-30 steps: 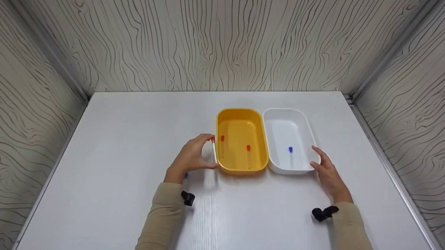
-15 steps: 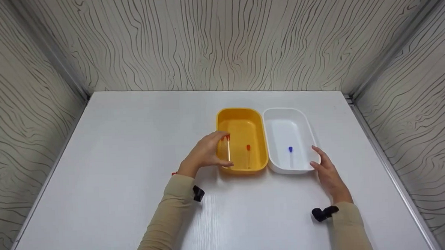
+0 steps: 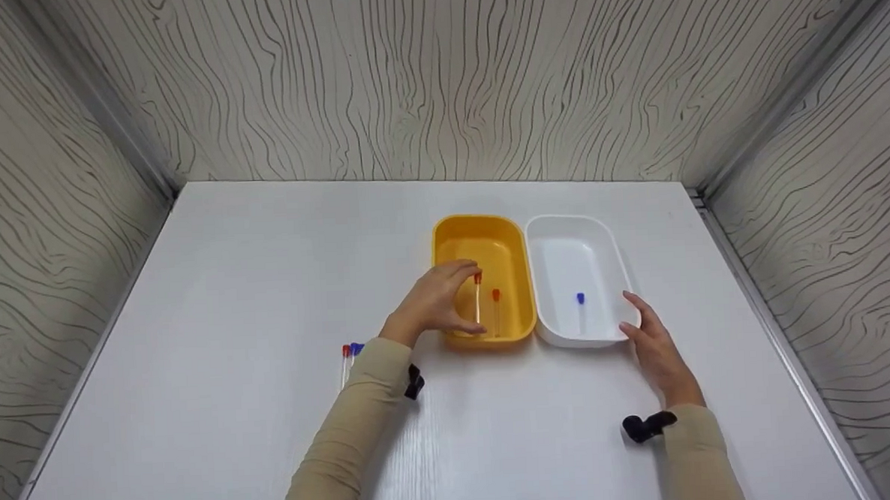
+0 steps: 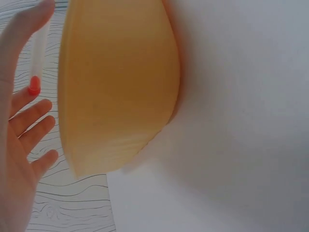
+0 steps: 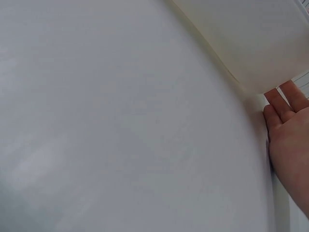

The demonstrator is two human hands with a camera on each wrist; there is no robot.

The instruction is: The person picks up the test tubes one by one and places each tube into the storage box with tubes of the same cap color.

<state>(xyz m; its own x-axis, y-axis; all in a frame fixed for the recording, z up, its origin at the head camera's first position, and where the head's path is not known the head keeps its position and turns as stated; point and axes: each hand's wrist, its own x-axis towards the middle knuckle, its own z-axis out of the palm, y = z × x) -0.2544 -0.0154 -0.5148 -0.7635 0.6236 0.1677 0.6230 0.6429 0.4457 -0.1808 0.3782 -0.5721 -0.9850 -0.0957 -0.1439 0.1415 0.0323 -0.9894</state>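
Observation:
In the head view my left hand is over the yellow tub, pinching a thin clear tube with a red cap by its two ends, between thumb and index finger. The left wrist view shows the same capped tube beyond the tub's outer wall, the other fingers spread apart. Another red-capped tube lies on the tub's floor. My right hand holds the white tub at its front right rim, thumb and index fingertip over the edge. Its other fingers are at the outer wall.
A blue-capped tube lies in the white tub, which stands right beside the yellow one. Several red- and blue-capped tubes lie on the white table, partly hidden by the left sleeve. Wood-patterned walls rise behind and at both sides.
My left hand has carried the red-capped tube rightward from outside the yellow tub's left wall to over its inside. Tubes under the left forearm have come into view. The right hand stays put.

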